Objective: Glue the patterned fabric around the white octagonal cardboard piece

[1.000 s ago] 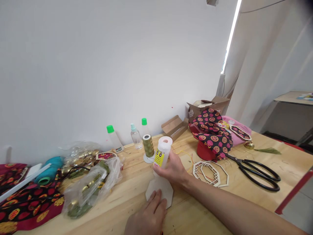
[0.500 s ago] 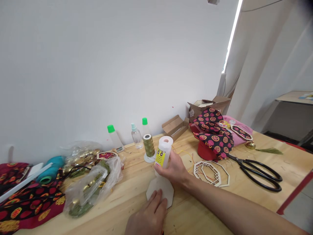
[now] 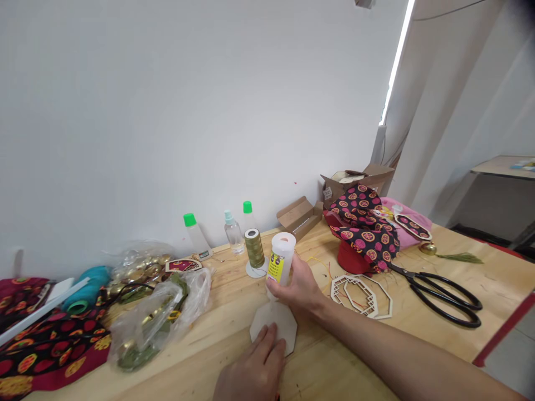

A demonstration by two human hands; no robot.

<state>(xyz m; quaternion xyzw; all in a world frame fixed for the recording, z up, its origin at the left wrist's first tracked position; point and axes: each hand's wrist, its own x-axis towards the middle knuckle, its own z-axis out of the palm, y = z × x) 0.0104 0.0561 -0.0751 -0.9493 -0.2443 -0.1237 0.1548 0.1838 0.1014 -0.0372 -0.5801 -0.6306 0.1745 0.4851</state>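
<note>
My right hand (image 3: 297,289) is wrapped round a white glue bottle (image 3: 281,259) with a yellow label, held upside down with its tip on a pale octagonal wooden piece (image 3: 275,329) on the wooden table (image 3: 418,340). My left hand (image 3: 253,372) lies flat on the near edge of that piece, fingers stretched out. Just behind the bottle stands a spool of gold thread (image 3: 254,249).
Wooden lattice cutouts (image 3: 361,295) and black scissors (image 3: 443,298) lie to the right, patterned fabric (image 3: 365,225) and cardboard boxes (image 3: 298,216) behind. Small green-capped bottles (image 3: 193,233) stand by the wall. Plastic bags of gold beads (image 3: 154,317), teal yarn (image 3: 86,289) and more fabric (image 3: 45,351) lie left.
The bottle and my right hand have shifted slightly right and stand a bit more upright over the octagonal piece. My left hand stays put.
</note>
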